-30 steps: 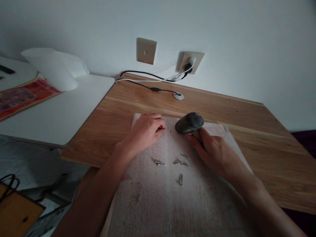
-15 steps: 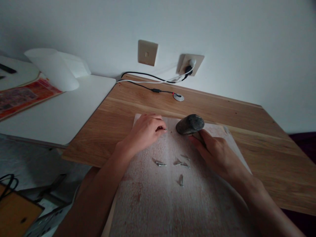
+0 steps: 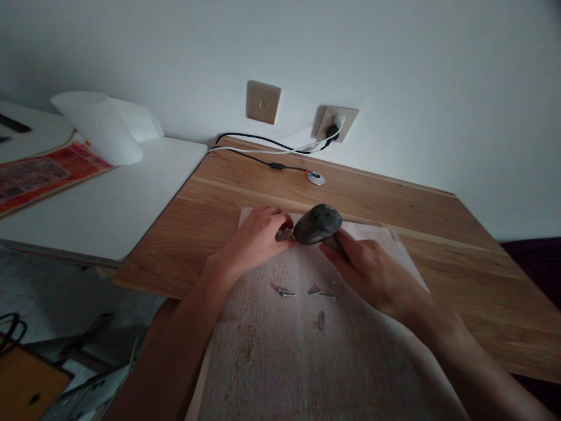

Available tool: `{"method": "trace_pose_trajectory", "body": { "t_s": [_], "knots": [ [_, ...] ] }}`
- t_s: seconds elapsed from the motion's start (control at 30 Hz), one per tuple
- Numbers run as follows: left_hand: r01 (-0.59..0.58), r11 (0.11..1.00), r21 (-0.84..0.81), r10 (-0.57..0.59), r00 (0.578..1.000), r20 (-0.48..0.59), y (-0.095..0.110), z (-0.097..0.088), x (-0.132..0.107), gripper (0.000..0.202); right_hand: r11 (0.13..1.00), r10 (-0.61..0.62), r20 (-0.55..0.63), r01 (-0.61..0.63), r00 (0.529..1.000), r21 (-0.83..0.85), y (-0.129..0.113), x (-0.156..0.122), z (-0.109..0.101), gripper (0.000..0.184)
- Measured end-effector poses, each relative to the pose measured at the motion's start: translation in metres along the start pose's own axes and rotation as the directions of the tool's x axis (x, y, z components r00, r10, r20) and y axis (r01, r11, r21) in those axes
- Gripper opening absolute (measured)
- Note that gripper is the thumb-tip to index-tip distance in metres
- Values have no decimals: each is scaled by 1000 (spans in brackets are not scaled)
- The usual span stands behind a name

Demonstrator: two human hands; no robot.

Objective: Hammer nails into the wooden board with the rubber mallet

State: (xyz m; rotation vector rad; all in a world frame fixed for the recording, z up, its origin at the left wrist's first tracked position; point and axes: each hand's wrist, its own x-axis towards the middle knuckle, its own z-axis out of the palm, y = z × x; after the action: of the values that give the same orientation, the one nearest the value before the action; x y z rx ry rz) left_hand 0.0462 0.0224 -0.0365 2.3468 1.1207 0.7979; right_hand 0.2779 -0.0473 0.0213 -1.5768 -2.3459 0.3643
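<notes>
At the far left, a red printed sheet (image 3: 52,174) lies on a white table (image 3: 140,196), next to a white roll-like object (image 3: 100,131); below these, a yellow panel (image 3: 28,371) shows at the picture's edge. Then comes the wooden desk (image 3: 175,213), bearing a pale, worn board (image 3: 280,365). The left hand (image 3: 258,237) is at the board's far left part, fingers bent in towards the thumb; a small shiny spot shows in the gap, but I cannot tell whether they grip anything. Nearer the person, several small metal fasteners (image 3: 286,292) lie loose around the board's middle. Just right of the left fingertips, the dark head of a hammer (image 3: 318,225) is over the far part of the board; whether it touches them is unclear. The right hand (image 3: 372,272) is wrapped around its handle. Behind, two plugs (image 3: 335,130) fill a wall socket (image 3: 349,124), and dark purple cloth (image 3: 534,263) shows at the far right.
</notes>
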Motion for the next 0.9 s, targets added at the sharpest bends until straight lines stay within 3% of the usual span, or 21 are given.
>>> {"method": "trace_pose_trajectory", "body": {
  "t_s": [0.2,0.4,0.57,0.7,0.9],
  "knots": [
    [-75,997,14,75,997,-16,-1,1,1,9,998,62,-71,-62,996,7,16,-13,2,30],
    [-132,986,104,132,991,16,1,0,3,8,996,81,2,-81,997,-25,26,-18,8,29],
    [-146,987,74,143,989,45,-2,2,3,13,998,63,-40,-63,997,9,9,-10,-2,29],
    [-94,995,21,94,996,7,-2,3,0,13,999,40,-58,-39,998,26,-9,-1,-8,27],
    [-28,999,19,28,999,-15,2,-3,-4,22,996,-27,-26,25,999,-91,-4,1,-1,28]
  ]
}}
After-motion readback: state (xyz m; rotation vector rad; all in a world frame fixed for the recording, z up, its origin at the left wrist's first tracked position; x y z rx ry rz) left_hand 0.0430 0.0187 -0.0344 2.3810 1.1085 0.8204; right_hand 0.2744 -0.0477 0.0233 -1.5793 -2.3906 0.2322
